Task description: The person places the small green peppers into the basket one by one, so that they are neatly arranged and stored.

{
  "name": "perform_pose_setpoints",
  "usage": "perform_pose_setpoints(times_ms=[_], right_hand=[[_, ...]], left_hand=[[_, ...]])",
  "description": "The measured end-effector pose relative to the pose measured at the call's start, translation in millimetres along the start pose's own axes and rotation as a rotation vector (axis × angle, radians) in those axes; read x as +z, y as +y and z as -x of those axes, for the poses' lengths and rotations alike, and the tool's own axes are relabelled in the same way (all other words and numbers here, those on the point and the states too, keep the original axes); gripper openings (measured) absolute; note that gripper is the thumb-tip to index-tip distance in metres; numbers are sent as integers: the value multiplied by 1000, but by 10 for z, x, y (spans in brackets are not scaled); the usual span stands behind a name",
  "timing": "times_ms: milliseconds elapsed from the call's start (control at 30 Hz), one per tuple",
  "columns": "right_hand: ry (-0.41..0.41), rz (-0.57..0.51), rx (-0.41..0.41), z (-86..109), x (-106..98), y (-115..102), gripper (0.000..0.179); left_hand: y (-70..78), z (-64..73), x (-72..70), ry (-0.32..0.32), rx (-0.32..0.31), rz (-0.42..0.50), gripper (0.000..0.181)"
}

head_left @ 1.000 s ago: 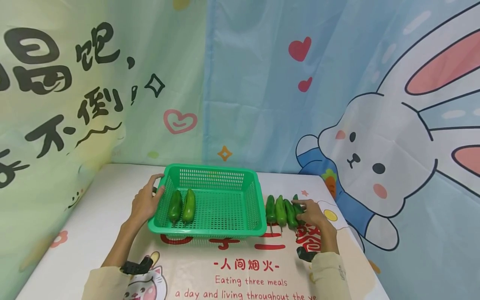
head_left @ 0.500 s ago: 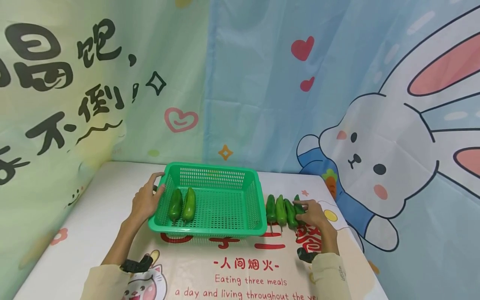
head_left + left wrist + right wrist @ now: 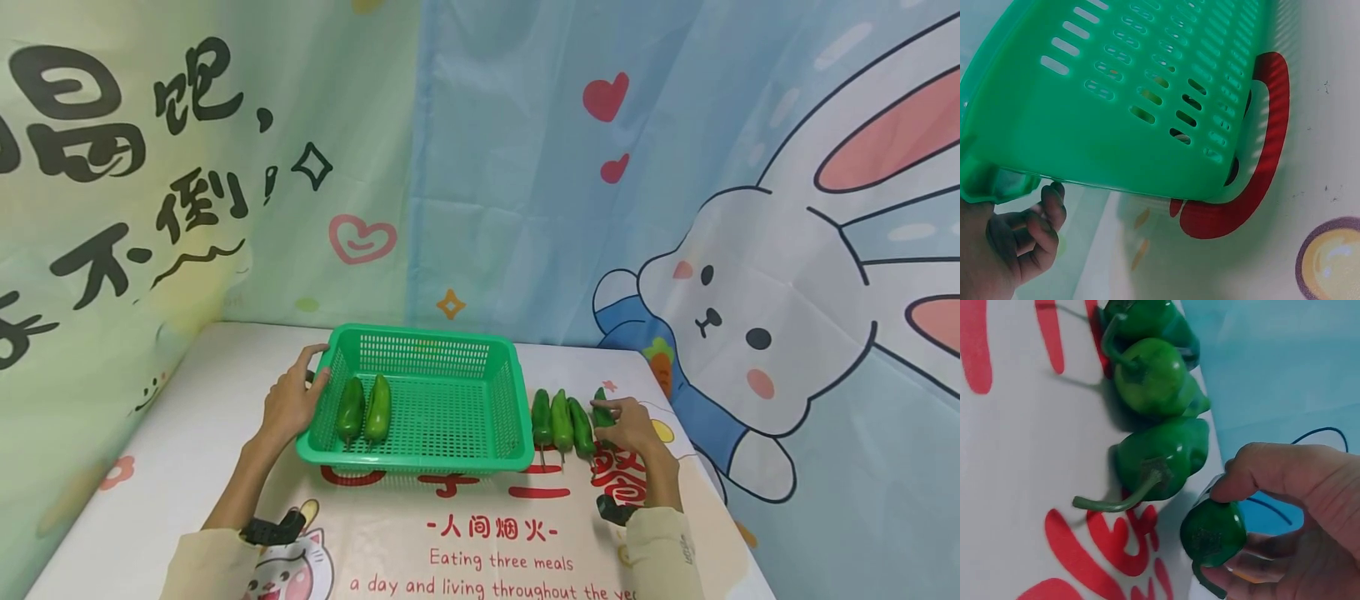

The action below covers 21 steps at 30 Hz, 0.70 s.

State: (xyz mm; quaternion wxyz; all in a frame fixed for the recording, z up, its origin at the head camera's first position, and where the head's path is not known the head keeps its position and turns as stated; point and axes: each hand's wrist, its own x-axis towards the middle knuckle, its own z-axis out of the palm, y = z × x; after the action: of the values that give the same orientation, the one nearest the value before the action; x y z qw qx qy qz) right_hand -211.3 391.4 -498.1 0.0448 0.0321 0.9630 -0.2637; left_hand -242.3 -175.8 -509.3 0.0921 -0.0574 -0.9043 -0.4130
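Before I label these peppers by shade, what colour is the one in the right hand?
That pepper is dark green; the right wrist view shows it best.

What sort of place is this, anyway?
Probably a staged tabletop corner rather than a working kitchen: a cartoon-printed backdrop hangs behind a table printed with lettering, bearing a green basket and green peppers.

Wears a beige cloth left sleeve (image 3: 210,568) and a matching beige cloth right sleeve (image 3: 656,556), marked along the outer side with small dark lettering (image 3: 686,547), too fine to read. Carries an angular black left wrist device (image 3: 276,531) just beside one cuff and a blocky black right wrist device (image 3: 613,509) near the other. Leaves bare the left hand (image 3: 288,404) and right hand (image 3: 630,427).
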Motion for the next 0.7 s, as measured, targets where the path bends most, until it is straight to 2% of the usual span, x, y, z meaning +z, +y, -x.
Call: perform_pose_setpoints(times_ms=[267,700], right_hand=[[-12,8,22,55,-79,-149,59],[27,2,-51,124,-189,-362,55]], left_hand=[[-17,-1,2,-2,-2,-3,49],[-20,-6,-2,-11,-3,3,50]])
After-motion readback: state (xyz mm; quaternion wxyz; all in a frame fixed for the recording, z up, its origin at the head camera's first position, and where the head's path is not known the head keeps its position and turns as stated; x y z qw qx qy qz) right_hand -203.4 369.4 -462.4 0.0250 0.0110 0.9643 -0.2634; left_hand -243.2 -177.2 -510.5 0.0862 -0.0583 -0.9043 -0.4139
